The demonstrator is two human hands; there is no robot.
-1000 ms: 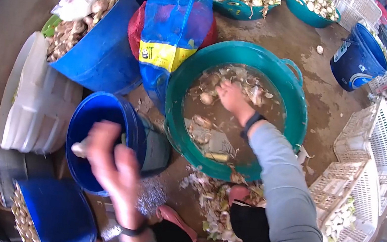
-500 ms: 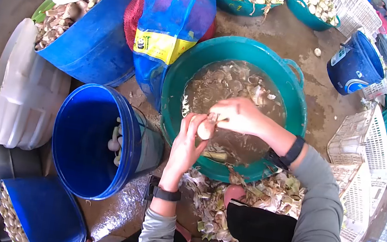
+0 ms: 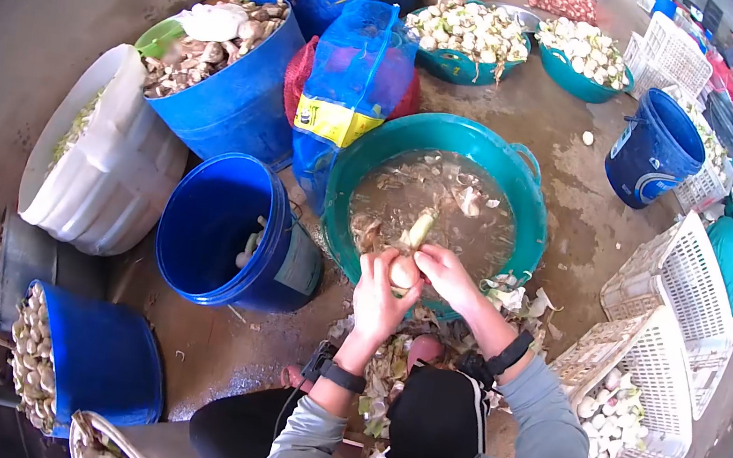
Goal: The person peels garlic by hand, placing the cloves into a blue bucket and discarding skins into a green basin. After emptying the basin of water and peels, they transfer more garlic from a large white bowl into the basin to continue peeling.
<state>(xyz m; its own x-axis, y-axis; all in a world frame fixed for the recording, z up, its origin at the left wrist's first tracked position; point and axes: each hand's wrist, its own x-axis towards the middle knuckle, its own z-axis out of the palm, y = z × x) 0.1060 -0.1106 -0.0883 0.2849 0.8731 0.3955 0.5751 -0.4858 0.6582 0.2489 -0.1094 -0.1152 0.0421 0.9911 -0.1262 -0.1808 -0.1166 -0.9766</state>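
Note:
A pale round bulb [image 3: 403,272] with a greenish stalk rising from its top is held over the near edge of the green basin [image 3: 533,218]. My left hand [image 3: 378,299] wraps its fingers round the bulb from the left. On the right, my right hand [image 3: 446,277] pinches at the base of the stalk; what lies between its fingertips is too small to name. Brown water [image 3: 470,230] with floating peelings fills the basin. To the left, a blue bucket [image 3: 200,233] holds a few pale bulbs [image 3: 250,245] against its inner wall.
Peelings [image 3: 387,374] lie by my feet. A blue mesh bag [image 3: 350,84] leans beside the basin. Blue tubs [image 3: 238,106] stand at left, white crates [image 3: 657,377] and another blue bucket [image 3: 649,148] at right. Part of another person [image 3: 731,248] shows at the far right edge.
The view has tilted up and shows more of the floor and tubs beyond. My right hand has come down from above the bulb to its right side, and the stalk now points upward.

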